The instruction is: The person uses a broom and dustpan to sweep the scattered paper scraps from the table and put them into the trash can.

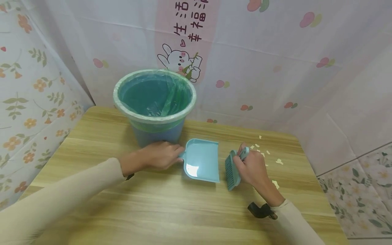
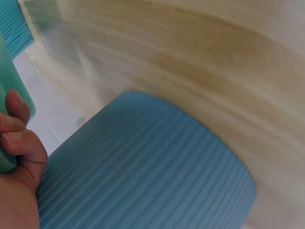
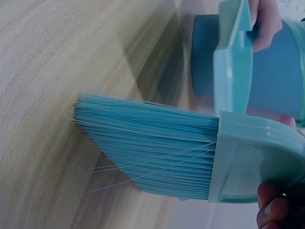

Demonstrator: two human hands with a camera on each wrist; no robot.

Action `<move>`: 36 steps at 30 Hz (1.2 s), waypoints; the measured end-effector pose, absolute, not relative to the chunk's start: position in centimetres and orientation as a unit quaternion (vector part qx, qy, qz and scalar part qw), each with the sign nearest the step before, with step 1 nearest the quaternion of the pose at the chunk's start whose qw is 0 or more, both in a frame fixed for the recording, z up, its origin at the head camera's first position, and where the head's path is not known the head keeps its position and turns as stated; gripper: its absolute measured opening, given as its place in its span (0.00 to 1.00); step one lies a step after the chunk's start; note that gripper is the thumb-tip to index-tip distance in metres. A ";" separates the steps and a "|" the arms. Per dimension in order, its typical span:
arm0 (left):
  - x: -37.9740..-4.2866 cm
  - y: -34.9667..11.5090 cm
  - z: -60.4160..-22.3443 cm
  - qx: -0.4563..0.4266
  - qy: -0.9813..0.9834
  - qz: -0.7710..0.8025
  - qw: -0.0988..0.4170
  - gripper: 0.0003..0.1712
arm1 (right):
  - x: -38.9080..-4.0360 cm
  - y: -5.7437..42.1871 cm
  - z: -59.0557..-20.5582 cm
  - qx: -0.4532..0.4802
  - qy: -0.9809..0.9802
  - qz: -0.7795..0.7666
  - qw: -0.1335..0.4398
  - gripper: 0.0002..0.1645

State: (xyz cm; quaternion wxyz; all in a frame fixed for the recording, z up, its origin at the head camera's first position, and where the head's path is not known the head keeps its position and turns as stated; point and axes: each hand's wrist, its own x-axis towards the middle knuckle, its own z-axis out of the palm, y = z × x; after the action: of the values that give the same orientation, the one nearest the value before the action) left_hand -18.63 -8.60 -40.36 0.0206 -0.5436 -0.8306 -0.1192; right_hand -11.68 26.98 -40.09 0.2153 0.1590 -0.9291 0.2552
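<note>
My left hand [image 1: 160, 154] grips the handle of a light blue dustpan [image 1: 202, 160], whose open edge faces right. In the right wrist view the dustpan [image 3: 233, 67] appears held above the table. My right hand [image 1: 252, 166] holds a small blue hand brush [image 1: 233, 172] by its handle, just right of the dustpan's edge. The brush's bristles [image 3: 147, 148] point down at the wood; whether their tips touch it I cannot tell. Small pale yellow scraps [image 1: 279, 161] lie scattered on the table around and beyond my right hand.
A blue ribbed bin [image 1: 157, 134] with a green plastic liner [image 1: 180, 98] stands behind my left hand. The wooden table [image 1: 171, 211] backs onto a white printed curtain [image 1: 260, 68]. Floral cloth [image 1: 30, 102] hangs at the left. A black strap piece [image 1: 260, 210] sits at my right wrist.
</note>
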 end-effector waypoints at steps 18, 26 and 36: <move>-19.0 -7.1 -44.3 -0.548 -0.826 -0.134 0.001 0.11 | -11.6 26.7 -39.9 0.161 -0.929 0.255 0.215 0.07; -18.9 -7.0 -44.6 -0.538 -0.833 -0.132 -0.016 0.11 | -11.6 26.7 -39.9 0.157 -0.931 0.251 0.214 0.07; -19.0 -6.7 -44.8 -0.531 -0.837 -0.127 -0.031 0.12 | -11.6 26.8 -39.9 0.160 -0.929 0.257 0.214 0.07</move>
State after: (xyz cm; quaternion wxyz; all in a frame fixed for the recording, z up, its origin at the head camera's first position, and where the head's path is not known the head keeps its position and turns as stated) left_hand -18.97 -6.67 -44.81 -0.0309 -0.5313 -0.8370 -0.1273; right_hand -11.59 26.84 -39.92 0.2139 0.1600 -0.9287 0.2572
